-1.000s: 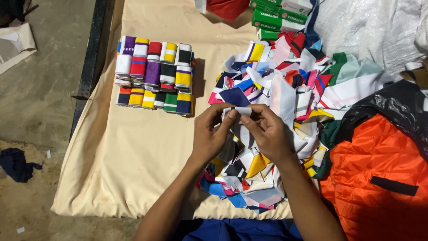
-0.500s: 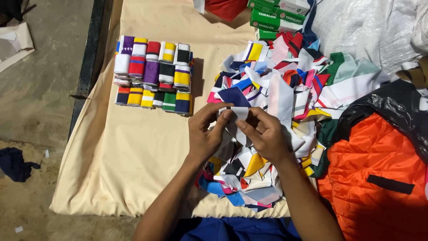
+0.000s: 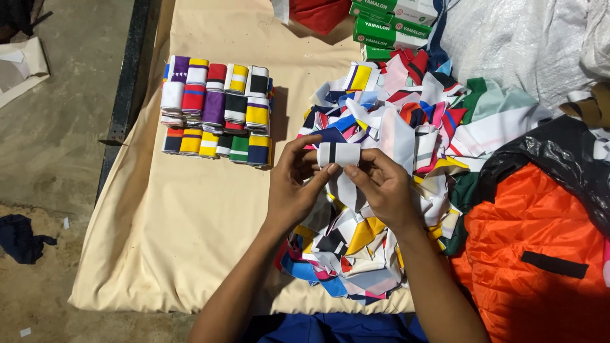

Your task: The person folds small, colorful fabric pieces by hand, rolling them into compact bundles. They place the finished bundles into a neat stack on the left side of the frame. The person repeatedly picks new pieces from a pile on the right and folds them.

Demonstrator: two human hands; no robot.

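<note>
My left hand (image 3: 293,185) and right hand (image 3: 380,188) pinch a folded white strip (image 3: 338,154) above the loose strip pile (image 3: 381,190). I'd keep edges aligned, fold tight, like the stacked rolls (image 3: 217,110).

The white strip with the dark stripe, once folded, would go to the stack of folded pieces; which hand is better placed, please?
Probably the left hand: it pinches the strip on the side facing the stack, across bare cloth. The right hand is over the loose pile.
</note>
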